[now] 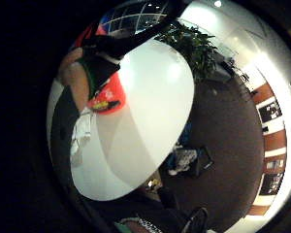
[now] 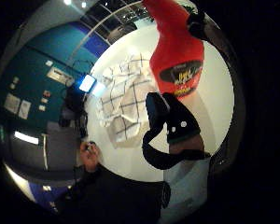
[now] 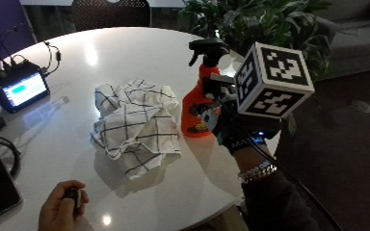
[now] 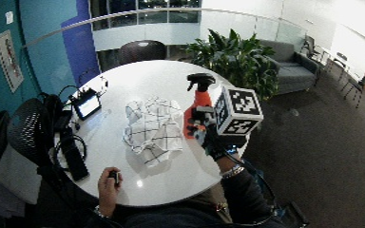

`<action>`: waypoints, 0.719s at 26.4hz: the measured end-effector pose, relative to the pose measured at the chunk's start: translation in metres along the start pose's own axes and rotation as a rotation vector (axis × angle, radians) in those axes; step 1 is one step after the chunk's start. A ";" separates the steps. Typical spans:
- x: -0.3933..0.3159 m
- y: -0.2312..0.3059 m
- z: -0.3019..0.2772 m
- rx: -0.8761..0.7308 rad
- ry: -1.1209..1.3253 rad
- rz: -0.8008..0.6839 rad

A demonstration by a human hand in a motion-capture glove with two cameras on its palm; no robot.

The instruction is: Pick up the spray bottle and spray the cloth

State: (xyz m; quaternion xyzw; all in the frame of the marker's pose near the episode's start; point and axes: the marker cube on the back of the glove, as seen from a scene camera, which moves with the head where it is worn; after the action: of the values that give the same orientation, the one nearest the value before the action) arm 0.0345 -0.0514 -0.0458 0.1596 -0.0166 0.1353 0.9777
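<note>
Standing upright on the round white table (image 3: 140,43), the orange spray bottle (image 3: 196,113) sits just beside the crumpled checked cloth (image 3: 137,122). The gloved right hand (image 3: 227,118) appears to wrap its fingers around the bottle's body, though the grip is partly hidden.

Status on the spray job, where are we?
Reach done: the gloved right hand is at the orange spray bottle, fingers curling round its body. In hand: the grasp; the bottle still looks to be standing on the white table. Left: lifting, aiming at the checked cloth lying crumpled beside it, and spraying.
</note>
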 end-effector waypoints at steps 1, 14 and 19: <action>0.000 -0.005 0.000 0.016 -0.016 0.021; -0.018 -0.056 0.028 0.219 -0.310 0.197; -0.019 -0.056 0.038 0.372 -0.429 0.213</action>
State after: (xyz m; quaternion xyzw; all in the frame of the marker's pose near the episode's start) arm 0.0313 -0.1195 -0.0283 0.3581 -0.2143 0.2012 0.8862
